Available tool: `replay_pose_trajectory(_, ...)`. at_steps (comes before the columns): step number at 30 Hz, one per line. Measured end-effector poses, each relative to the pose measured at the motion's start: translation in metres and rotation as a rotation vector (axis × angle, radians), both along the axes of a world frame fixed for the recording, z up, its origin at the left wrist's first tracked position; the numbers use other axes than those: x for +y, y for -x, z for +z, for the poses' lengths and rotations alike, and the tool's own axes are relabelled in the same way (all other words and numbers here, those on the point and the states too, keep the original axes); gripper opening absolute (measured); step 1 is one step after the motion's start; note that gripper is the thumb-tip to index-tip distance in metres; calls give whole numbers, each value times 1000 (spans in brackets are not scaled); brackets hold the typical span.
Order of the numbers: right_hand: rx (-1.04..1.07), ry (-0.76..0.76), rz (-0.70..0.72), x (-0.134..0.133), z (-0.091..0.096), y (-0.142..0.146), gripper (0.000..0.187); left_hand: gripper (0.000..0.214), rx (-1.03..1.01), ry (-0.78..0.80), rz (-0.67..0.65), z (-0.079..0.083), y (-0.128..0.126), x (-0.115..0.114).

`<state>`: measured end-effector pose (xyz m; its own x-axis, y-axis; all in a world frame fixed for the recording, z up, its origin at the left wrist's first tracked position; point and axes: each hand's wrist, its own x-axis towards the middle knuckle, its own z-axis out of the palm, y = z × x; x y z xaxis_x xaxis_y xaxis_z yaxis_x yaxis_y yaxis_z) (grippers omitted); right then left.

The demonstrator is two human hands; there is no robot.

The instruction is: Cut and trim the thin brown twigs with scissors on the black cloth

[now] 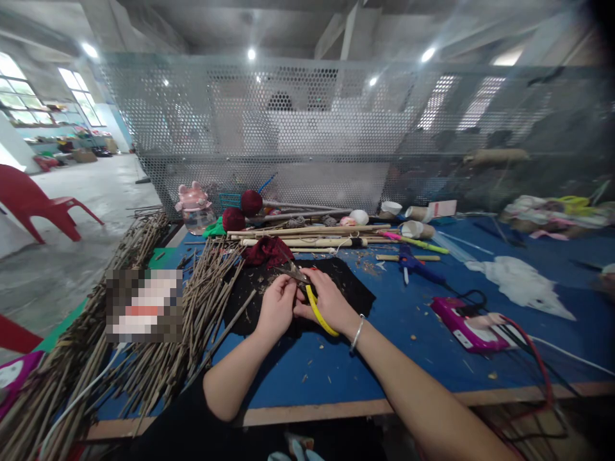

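Yellow-handled scissors (pixel 316 312) sit gripped in the fingers of our right hand (pixel 330 299), blades reaching just beyond our left hand (pixel 277 308), whose fingers pinch together, on what we cannot tell. Black cloth (pixel 353 293) lies beneath them, twigs (pixel 204 298) to their left.

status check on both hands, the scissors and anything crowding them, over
Right hand gripping yellow-handled scissors. Left hand close by the blades, its hold unclear. Black cloth beneath, twigs heaped to the left.
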<state>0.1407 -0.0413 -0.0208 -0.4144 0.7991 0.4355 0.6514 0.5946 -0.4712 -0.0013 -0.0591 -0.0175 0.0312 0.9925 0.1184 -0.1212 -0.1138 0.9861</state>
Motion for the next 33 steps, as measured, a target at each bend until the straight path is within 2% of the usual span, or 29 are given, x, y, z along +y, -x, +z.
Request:
replay_pose_trajectory(4,-14,-16,-23,-1,2,1,69,24,0,8,-19,-2,1,1)
replay_pose_trajectory(7,3,31,-50,-4,5,1,57,28,29,48,-17,-3,2,1)
replay_pose_trajectory(13,-11,123,-57,-9,9,3,36,28,81,17,34,-5,5,4)
replay_pose_trajectory(17,-46,71,-102,-8,5,2,48,28,150,-22,42,-3,6,3)
replay_pose_trajectory(21,-31,3,-57,-5,1,1,59,28,246,-65,19,1,7,1)
replay_pose_trajectory(27,-1,81,-74,-6,5,2,48,30,296,-90,44,2,7,0)
replay_pose_trajectory(33,2,124,-105,-5,1,4,39,29,234,-67,57,-3,8,4)
